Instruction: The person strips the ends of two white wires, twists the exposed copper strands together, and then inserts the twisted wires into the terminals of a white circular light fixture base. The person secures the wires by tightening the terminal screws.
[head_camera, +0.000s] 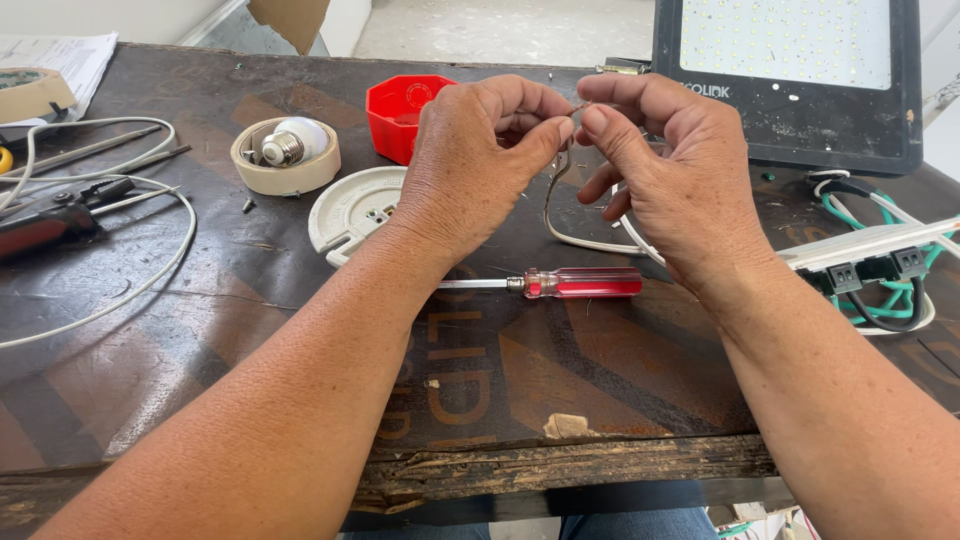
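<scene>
Dark, scuffed plywood covers the workbench (300, 330), its front edge chipped and splintered. Both hands are up above the middle of it, meeting fingertip to fingertip. The left hand (480, 165) pinches the bare end of a white cable (590, 243) between thumb and forefinger, and the right hand (670, 175) grips the same tip from the other side, fingers curled. That cable loops down under the hands and runs off beneath the right wrist. Just below lies a red-handled screwdriver (570, 283), flat on the board. Behind the left hand sits a red junction box (400, 110), beside it a white lamp base (350, 210), and further left a tape roll (285, 165) with a bulb (295, 140) resting inside. An LED floodlight (790, 70) stands at the back right.
</scene>
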